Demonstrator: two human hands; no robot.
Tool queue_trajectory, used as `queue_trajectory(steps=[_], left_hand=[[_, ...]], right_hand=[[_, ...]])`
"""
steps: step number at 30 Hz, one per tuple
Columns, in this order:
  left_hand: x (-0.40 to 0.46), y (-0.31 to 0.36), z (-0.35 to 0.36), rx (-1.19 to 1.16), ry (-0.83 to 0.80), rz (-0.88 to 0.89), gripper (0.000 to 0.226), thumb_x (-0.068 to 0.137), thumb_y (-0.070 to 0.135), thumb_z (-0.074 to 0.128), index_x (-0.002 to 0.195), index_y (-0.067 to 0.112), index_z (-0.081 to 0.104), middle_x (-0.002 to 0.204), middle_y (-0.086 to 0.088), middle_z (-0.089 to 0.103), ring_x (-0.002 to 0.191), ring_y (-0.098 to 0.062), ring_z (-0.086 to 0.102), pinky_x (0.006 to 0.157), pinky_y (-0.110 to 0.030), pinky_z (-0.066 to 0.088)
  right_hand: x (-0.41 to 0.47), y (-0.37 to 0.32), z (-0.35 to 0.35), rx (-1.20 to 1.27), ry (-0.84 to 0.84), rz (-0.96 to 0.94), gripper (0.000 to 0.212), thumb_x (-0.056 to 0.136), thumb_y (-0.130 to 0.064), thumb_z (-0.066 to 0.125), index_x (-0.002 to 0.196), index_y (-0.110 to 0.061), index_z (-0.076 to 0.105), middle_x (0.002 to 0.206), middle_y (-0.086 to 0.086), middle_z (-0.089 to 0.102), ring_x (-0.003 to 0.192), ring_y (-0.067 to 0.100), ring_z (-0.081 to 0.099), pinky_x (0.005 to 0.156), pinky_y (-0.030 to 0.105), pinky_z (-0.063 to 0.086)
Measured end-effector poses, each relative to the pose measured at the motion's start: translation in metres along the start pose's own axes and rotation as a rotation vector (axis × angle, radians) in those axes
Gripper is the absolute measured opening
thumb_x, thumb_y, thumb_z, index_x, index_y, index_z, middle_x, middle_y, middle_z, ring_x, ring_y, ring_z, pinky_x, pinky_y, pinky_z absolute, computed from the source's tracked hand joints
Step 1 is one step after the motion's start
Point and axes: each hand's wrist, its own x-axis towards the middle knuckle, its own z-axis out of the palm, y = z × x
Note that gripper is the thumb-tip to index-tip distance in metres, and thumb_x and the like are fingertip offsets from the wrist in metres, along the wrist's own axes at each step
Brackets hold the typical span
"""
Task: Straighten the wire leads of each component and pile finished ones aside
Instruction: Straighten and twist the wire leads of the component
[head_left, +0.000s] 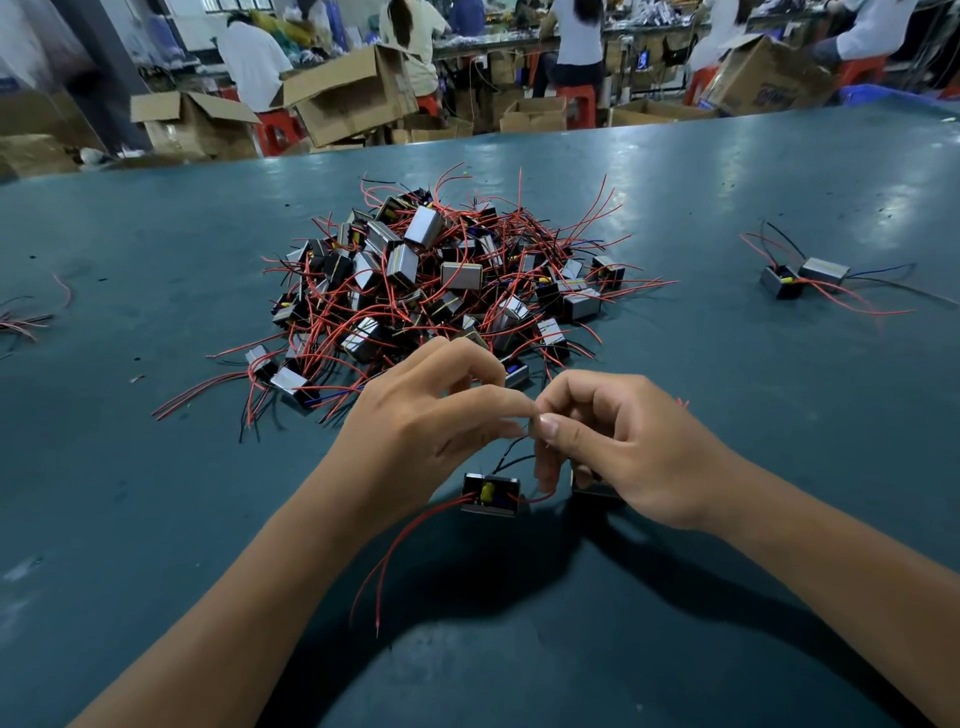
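A small black component (491, 494) with a yellow part and red and black leads hangs just above the teal table (156, 519). My left hand (431, 421) and my right hand (618, 441) meet fingertip to fingertip above it, both pinching its thin black lead. Two red leads trail down to the left of it. A second component (592, 486) is partly hidden under my right palm. Behind my hands lies a big tangled heap of components (441, 280) with red wires. Two components (805, 278) lie together at the far right.
Loose wire leads (26, 317) lie at the left table edge. Beyond the table's far edge are open cardboard boxes (353, 98), red stools and several seated people at other benches.
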Motion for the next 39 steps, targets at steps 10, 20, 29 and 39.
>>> queue_trajectory(steps=[10,20,29,39], left_hand=[[0.001,0.002,0.001,0.042,0.022,0.025,0.018,0.096,0.024,0.068,0.09,0.009,0.077,0.091,-0.005,0.061,0.079,-0.022,0.054,0.062,-0.039,0.047],[0.003,0.014,0.004,-0.685,-0.171,-0.593,0.018,0.091,0.032,0.065,0.082,0.018,0.071,0.072,-0.008,0.06,0.064,-0.031,0.048,0.06,-0.04,0.04],[0.001,0.009,0.0,-0.642,-0.048,-0.596,0.011,0.09,0.027,0.067,0.085,0.02,0.073,0.077,-0.004,0.065,0.068,-0.025,0.054,0.063,-0.034,0.043],[0.002,0.002,0.003,-0.133,0.041,-0.098,0.021,0.088,0.029,0.074,0.099,0.013,0.079,0.096,-0.001,0.061,0.087,-0.024,0.061,0.072,-0.045,0.051]], right_hand=[[-0.003,0.002,0.006,-0.238,0.13,-0.174,0.011,0.098,-0.014,0.06,0.088,-0.015,0.06,0.071,-0.006,0.071,0.055,0.008,0.058,0.054,0.01,0.037],[-0.005,0.0,0.009,-0.482,0.251,-0.295,0.009,0.094,-0.02,0.06,0.088,-0.013,0.062,0.068,-0.006,0.064,0.055,0.02,0.058,0.055,0.036,0.043],[-0.003,0.004,0.005,-0.363,0.281,-0.256,0.01,0.095,-0.011,0.061,0.086,-0.013,0.059,0.065,-0.006,0.067,0.057,0.011,0.062,0.055,0.014,0.041],[-0.002,0.003,0.005,-0.242,0.206,-0.224,0.009,0.097,-0.009,0.06,0.088,-0.01,0.06,0.067,-0.003,0.07,0.06,0.008,0.064,0.056,0.006,0.037]])
